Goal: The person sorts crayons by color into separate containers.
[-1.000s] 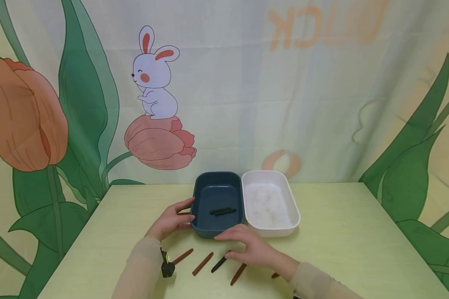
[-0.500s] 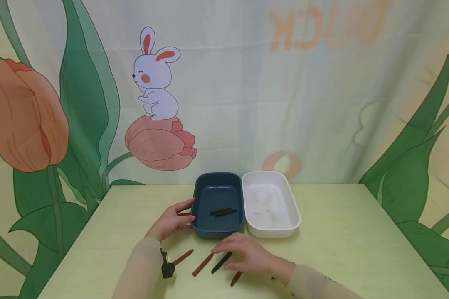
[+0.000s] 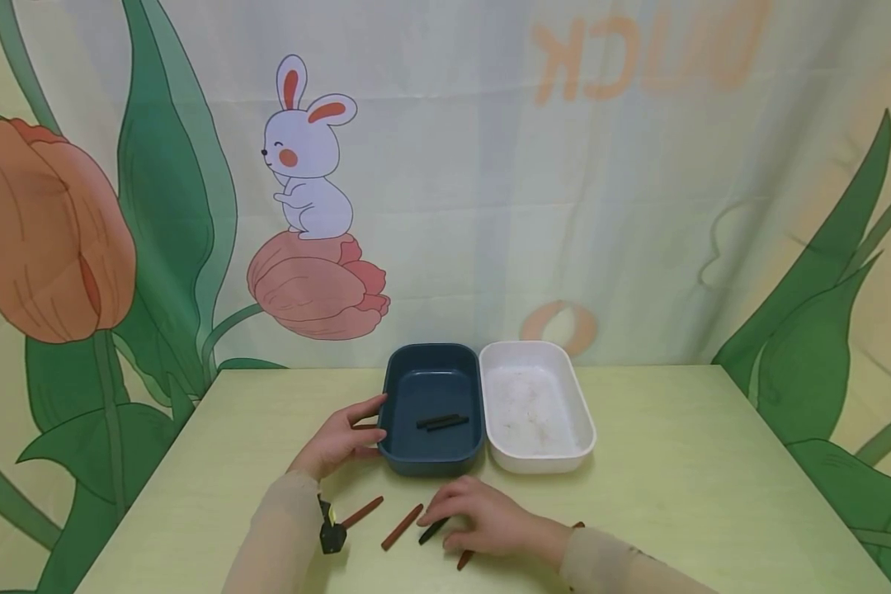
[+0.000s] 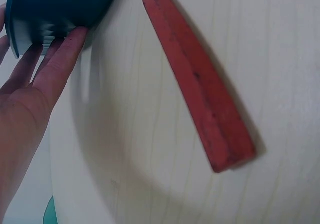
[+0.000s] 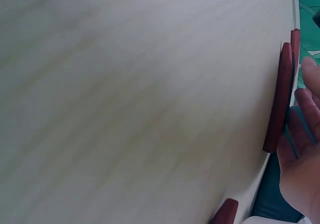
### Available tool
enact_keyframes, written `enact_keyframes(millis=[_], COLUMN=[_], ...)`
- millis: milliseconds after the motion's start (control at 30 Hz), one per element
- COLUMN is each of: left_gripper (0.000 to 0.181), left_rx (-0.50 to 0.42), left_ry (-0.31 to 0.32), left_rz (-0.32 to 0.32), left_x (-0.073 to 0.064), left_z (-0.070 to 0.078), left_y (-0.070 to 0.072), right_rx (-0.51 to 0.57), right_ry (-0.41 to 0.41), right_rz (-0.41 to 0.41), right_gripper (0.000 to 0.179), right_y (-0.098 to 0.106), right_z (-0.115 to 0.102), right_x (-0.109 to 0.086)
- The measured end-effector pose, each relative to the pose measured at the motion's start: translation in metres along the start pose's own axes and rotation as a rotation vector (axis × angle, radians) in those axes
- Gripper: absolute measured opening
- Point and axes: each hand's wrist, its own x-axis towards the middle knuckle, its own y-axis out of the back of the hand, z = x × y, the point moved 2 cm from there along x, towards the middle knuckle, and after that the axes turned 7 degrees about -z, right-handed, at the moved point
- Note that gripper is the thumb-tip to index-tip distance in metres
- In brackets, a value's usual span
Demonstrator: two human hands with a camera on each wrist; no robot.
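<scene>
Head view faces forward, downward — nearer wrist views share its tabletop [image 3: 676,462].

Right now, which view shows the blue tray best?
Head: nearly all of the blue tray shows, with two black sticks inside. Left wrist shows only part of its outer wall, by the left hand; right wrist, a small patch at lower right.

sleeves [image 3: 265,532]: 2, beige, long | left-wrist device [image 3: 332,538]: black, angular, small yellow-green patch

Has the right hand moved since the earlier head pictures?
Yes. In the head view, the right hand has moved down the picture, away from the blue tray.
</scene>
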Motion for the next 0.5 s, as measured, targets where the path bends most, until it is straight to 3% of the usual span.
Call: enact_keyframes(millis=[500], left_gripper=[0.065], left_rx=[-0.002], left_ry=[0.006], left_rz=[0.007], left_x=[-0.0001], left_z=[-0.0001], left_y=[0.0003], right_rx=[-0.047], right_ry=[-0.072], right_rz=[0.001], right_gripper=[0.032], right_y=[-0.0037], right_z=[0.0031], right_x=[0.0048])
